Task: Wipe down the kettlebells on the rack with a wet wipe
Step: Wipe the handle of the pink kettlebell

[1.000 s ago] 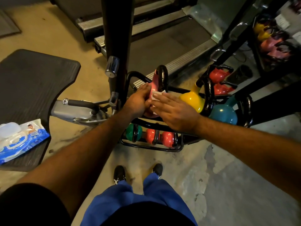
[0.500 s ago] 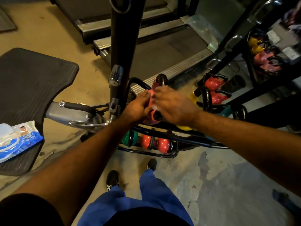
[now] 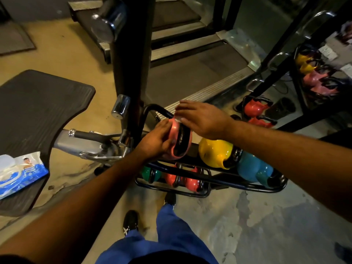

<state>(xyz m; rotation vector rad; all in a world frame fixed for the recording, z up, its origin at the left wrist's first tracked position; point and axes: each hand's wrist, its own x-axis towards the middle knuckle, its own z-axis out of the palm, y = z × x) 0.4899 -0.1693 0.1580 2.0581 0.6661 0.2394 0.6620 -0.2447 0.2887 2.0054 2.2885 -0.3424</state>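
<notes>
Left hand point(image 3: 155, 139): cups pink kettlebell point(image 3: 181, 141) on rack point(image 3: 245, 184) top tier. Right hand point(image 3: 200, 117): fingers flat, pressing wet wipe point(image 3: 178, 119) onto kettlebell's top. Yellow kettlebell point(image 3: 216, 153): beside pink kettlebell.

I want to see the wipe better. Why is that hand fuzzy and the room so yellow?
Head view: the right hand is motion-blurred, smearing the wipe on the pink kettlebell; dim warm lighting tints the floor yellow; the wide lens bends edges.
</notes>
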